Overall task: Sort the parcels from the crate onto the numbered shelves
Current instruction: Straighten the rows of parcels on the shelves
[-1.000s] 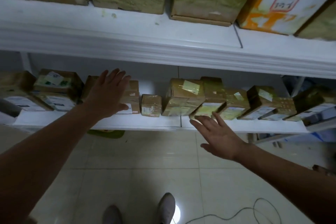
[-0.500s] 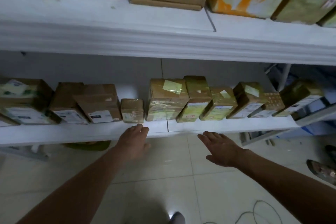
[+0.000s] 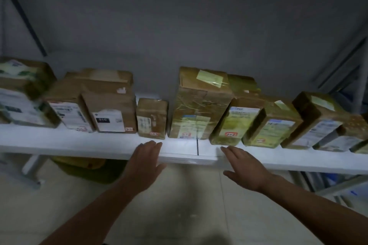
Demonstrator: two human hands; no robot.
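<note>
Floor tiles [image 3: 179,211] nearest, pale and dim. Left grip [image 3: 146,162] wide and flat, fingers straight, fingertips over front edge of shelf [image 3: 59,143], holding nothing. Right grip [image 3: 244,167] likewise wide, palm down, just beside same edge, also empty. Contact with shelf: cannot tell.

Beyond both, row of parcels [image 3: 264,123] standing along shelf, packed close, labels facing out. Small parcel [image 3: 152,118] right ahead of left grip, tall taped parcel [image 3: 199,105] beside it. Several to right leaning on one another, more off to left. Red-bordered stickers low on several fronts, digits too blurred to read.

Crate not surely in view. Yellowish shape [image 3: 79,167] under shelf at left too dim to name.

Judged: shelf largely stocked, no parcel in hand, so between placements or straightening row. Share left in crate unknown.

Grey wall [image 3: 179,16] behind.
</note>
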